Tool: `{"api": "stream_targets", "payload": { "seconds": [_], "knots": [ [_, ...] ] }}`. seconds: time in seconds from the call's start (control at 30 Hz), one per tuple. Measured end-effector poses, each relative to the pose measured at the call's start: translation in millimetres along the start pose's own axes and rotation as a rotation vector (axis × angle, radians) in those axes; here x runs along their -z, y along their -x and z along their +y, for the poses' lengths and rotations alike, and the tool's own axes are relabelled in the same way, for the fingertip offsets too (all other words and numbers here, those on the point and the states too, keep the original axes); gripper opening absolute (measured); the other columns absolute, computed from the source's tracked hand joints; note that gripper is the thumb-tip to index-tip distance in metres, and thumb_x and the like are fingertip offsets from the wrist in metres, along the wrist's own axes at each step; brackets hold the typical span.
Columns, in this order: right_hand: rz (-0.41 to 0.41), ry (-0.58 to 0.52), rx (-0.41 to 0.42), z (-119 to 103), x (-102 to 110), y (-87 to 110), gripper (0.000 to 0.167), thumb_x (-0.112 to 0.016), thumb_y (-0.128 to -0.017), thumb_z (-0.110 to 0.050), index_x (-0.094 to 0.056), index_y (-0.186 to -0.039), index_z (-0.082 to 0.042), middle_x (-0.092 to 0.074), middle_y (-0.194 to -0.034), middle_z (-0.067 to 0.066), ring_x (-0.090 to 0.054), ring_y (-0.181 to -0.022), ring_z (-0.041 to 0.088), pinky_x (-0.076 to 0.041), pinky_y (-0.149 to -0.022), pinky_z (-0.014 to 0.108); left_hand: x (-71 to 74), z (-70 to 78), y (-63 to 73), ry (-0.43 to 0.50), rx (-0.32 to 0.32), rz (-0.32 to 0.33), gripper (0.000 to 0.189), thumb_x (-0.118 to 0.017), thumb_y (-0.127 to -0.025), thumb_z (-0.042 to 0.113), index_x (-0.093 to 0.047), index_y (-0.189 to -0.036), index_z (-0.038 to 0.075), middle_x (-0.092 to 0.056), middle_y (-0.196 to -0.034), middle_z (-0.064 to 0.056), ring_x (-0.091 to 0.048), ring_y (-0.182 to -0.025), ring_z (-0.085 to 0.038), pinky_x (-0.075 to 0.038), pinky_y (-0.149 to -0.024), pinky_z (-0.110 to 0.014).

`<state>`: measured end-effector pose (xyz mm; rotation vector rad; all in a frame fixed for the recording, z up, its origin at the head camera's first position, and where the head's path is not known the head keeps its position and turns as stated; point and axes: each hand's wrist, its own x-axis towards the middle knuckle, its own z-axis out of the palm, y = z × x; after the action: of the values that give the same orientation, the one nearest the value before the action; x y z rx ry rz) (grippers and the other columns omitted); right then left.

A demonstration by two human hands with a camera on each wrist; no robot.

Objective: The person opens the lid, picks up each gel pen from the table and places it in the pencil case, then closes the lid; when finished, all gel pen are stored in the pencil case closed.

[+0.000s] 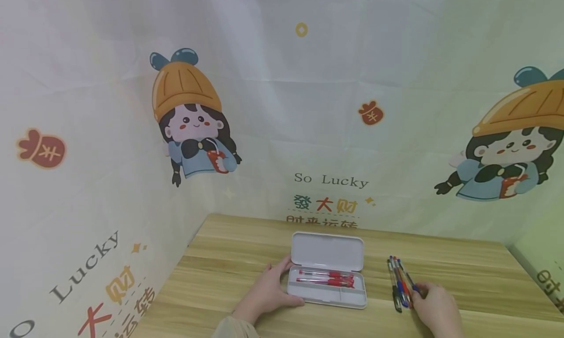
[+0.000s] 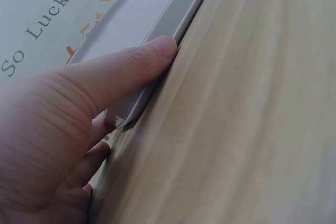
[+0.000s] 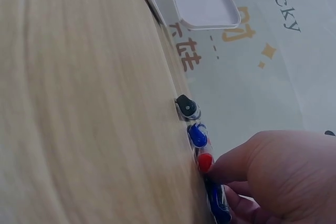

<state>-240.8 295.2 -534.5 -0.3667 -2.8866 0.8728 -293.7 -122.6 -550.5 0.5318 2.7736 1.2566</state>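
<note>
An open white pencil case [image 1: 315, 301] lies on the table with its lid [image 1: 328, 252] raised at the back. Red pens [image 1: 328, 282] lie in its rear compartment; the front compartments hold nothing. My left hand [image 1: 270, 291] holds the case's left end, thumb [image 2: 142, 61] along the front wall and fingers round the corner. To the right, a black pen [image 1: 396, 296], a blue pen [image 1: 402, 290] and a red pen [image 3: 205, 162] lie side by side. My right hand [image 1: 436, 306] pinches another blue pen [image 3: 218, 203] at the right of this row, its fingertips partly hidden.
The wooden table [image 1: 220, 264] backs onto a printed cloth [image 1: 264, 132] with cartoon figures and lettering. Bare wood separates the case from the loose pens. The cloth also hangs along the left and right sides.
</note>
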Motion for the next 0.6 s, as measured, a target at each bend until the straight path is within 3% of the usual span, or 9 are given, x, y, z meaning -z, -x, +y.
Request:
{"api": "stream_targets", "payload": {
  "seconds": [0.33, 0.6],
  "knots": [
    [0.034, -0.034, -0.003, -10, 5, -3.3, 0.042, -0.063, -0.098, -0.014, -0.071, -0.129, 0.012, -0.079, -0.110, 0.027, -0.074, -0.091, 0.033, -0.058, -0.068, 0.041, -0.4, -0.8, -0.7, -0.010, -0.016, -0.001, 0.127, -0.104, -0.069, 0.045, -0.037, -0.172, 0.014, -0.064, -0.161, -0.002, -0.036, -0.162, -0.056, -0.017, -0.138, -0.074],
    [0.120, -0.068, 0.132, -35, 5, -3.5, 0.040, -0.067, -0.101, -0.016, -0.072, -0.131, 0.009, -0.076, -0.118, 0.029, -0.065, -0.080, 0.026, -0.046, -0.058, 0.027, -1.3, -3.7, -2.8, 0.004, 0.000, -0.011, 0.127, -0.103, -0.070, 0.047, -0.035, -0.173, 0.015, -0.063, -0.163, -0.003, -0.037, -0.164, -0.048, -0.015, -0.140, -0.070]
  ]
}}
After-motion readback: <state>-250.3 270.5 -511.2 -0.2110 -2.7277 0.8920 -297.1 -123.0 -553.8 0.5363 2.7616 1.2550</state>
